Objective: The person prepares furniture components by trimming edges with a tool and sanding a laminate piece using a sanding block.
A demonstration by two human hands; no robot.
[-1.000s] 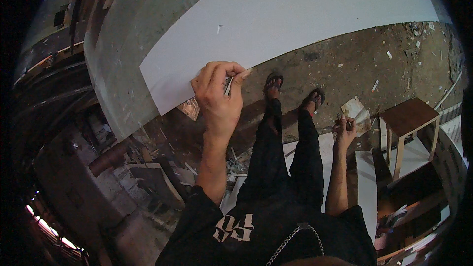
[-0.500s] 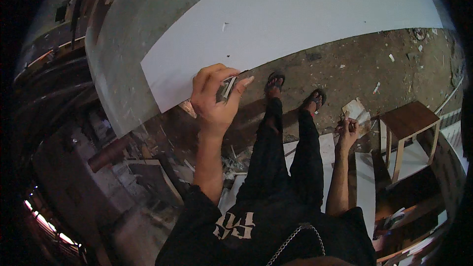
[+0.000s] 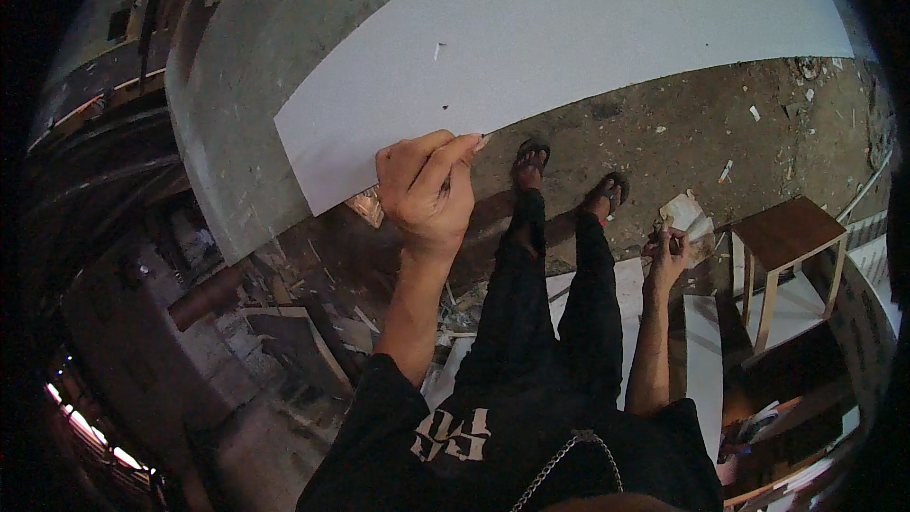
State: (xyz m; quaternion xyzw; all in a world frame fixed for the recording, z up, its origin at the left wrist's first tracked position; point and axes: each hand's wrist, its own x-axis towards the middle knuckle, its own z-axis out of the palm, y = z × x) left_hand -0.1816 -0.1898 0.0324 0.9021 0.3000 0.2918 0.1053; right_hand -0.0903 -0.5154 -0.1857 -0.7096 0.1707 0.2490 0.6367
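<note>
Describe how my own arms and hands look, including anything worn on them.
Your left hand and right hand are bare, without gloves. Both bare forearms emerge from short black cloth sleeves; no watch or wristband shows.

- The left forearm (image 3: 413, 313) is stretched forward, the left hand (image 3: 427, 190) pinched at the fingertips.
- The right forearm (image 3: 651, 341) is held outside the leg (image 3: 590, 313), the right hand (image 3: 670, 256) curled.

shirt (image 3: 540, 460): black, short-sleeved
print (image 3: 451, 434): pale, blocky, shirt front
chain (image 3: 547, 476): metal, over shirt
trousers (image 3: 507, 299): black
sandals (image 3: 617, 187): dark
</note>
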